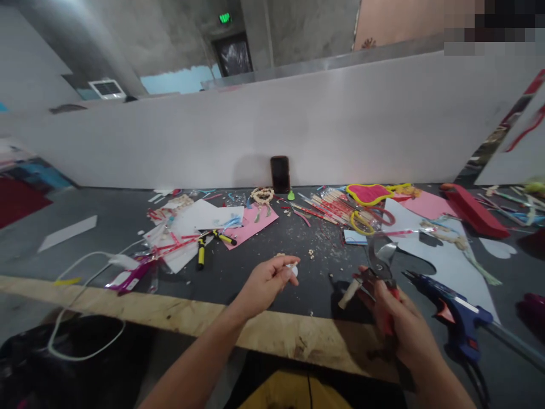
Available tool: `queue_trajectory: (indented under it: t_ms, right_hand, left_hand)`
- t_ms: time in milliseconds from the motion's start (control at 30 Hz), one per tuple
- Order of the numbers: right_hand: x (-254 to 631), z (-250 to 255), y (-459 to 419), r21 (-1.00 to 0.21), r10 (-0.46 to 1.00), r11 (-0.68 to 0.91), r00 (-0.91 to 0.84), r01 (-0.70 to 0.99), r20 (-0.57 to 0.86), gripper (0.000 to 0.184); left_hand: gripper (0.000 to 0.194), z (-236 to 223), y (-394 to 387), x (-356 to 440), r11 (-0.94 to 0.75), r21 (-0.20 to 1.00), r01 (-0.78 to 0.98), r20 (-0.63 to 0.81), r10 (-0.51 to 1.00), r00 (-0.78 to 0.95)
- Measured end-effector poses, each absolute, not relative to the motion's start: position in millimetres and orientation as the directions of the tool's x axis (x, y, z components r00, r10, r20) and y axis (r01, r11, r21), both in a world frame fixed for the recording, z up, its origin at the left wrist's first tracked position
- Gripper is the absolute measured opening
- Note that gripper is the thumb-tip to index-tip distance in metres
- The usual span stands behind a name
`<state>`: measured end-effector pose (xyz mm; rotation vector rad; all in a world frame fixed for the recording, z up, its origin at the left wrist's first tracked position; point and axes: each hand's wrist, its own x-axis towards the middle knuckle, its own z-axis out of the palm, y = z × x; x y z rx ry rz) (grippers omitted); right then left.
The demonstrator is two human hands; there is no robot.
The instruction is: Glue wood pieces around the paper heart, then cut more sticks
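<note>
My left hand point(264, 287) is over the front of the dark tabletop, its thumb and fingers pinched on a small white piece point(293, 269). To the right, my right hand point(400, 321) is wrapped round the red handles of pruning shears point(380, 262), whose metal jaws point up and away from me. A pale, stubby piece point(349, 293) sticks out beside the right hand's fingers; I cannot tell whether it is held. A blue glue gun point(460, 318) lies just right of that hand. Small beige bits point(311, 254) lie between the two hands.
A phone point(280, 173) leans on the white partition point(298, 125). Red-patterned sticks point(327, 207), a pink eye mask point(369, 193) and white paper point(460, 267) spread at right. Yellow-black pliers point(201, 254), pink paper point(255, 224) and a white cable point(63, 324) lie left.
</note>
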<state>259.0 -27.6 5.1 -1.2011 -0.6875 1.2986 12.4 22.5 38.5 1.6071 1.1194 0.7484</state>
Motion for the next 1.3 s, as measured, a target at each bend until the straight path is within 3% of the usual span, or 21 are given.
queue_trajectory:
  t_ms: [100, 200, 233, 300, 367, 433, 567, 767, 1067, 1233, 1300]
  right_hand:
    - [250.1, 21.8, -33.7, -0.948, 0.981, -0.134, 0.095, -0.289, -0.168, 0.033]
    - [242.2, 33.9, -39.9, -0.983, 0.997, 0.016, 0.067, 0.184, 0.029, 0.035]
    - [239.4, 35.4, -41.3, -0.914, 0.991, 0.106, 0.031, 0.391, 0.128, 0.032]
    - [233.1, 34.6, -43.0, -0.652, 0.953, 0.265, -0.09, 0.71, 0.289, 0.021]
    - [226.1, 29.7, -43.8, -0.396, 0.917, 0.343, -0.211, 0.852, 0.34, 0.011]
    - [219.5, 23.6, -44.6, -0.247, 0.905, 0.368, -0.284, 0.896, 0.318, 0.008]
    - [209.2, 16.6, -47.5, -0.158, 0.896, 0.402, -0.352, 0.902, 0.27, 0.011]
    - [200.4, 19.7, -52.4, -0.178, 0.894, 0.393, -0.33, 0.902, 0.302, 0.021]
    - [202.2, 10.7, -56.6, -0.169, 0.872, 0.434, -0.365, 0.885, 0.326, 0.017]
    - [203.1, 6.6, -59.1, -0.292, 0.873, 0.451, -0.349, 0.843, 0.34, 0.015]
    - [202.3, 6.8, -60.3, -0.333, 0.889, 0.409, -0.29, 0.849, 0.353, 0.024]
  left_hand:
    - [0.026, 33.6, 11.2, 16.3, 0.1, 0.994, 0.053, -0.112, 0.936, 0.334]
    - [0.023, 35.1, 4.6, 19.7, 0.153, 0.988, -0.026, -0.139, 0.947, 0.289]
    - [0.023, 36.5, 2.9, 20.4, 0.155, 0.987, -0.039, -0.139, 0.951, 0.275]
    - [0.023, 38.9, -0.1, 21.6, 0.158, 0.986, -0.061, -0.137, 0.957, 0.255]
    - [0.023, 39.6, -2.3, 22.3, 0.158, 0.984, -0.078, -0.135, 0.961, 0.242]
    - [0.023, 38.3, -3.7, 22.3, 0.154, 0.984, -0.089, -0.129, 0.963, 0.236]
    - [0.021, 33.0, -4.6, 20.1, 0.133, 0.987, -0.086, -0.107, 0.961, 0.257]
    - [0.016, 27.9, -2.8, 19.3, 0.08, 0.996, -0.036, -0.067, 0.961, 0.269]
    - [0.009, 30.8, -5.5, 23.8, 0.068, 0.998, -0.003, -0.064, 0.952, 0.299]
    - [0.008, 28.4, -5.3, 25.0, 0.076, 0.997, 0.024, -0.079, 0.951, 0.298]
    - [0.009, 28.5, -5.6, 25.6, 0.081, 0.996, 0.034, -0.088, 0.952, 0.295]
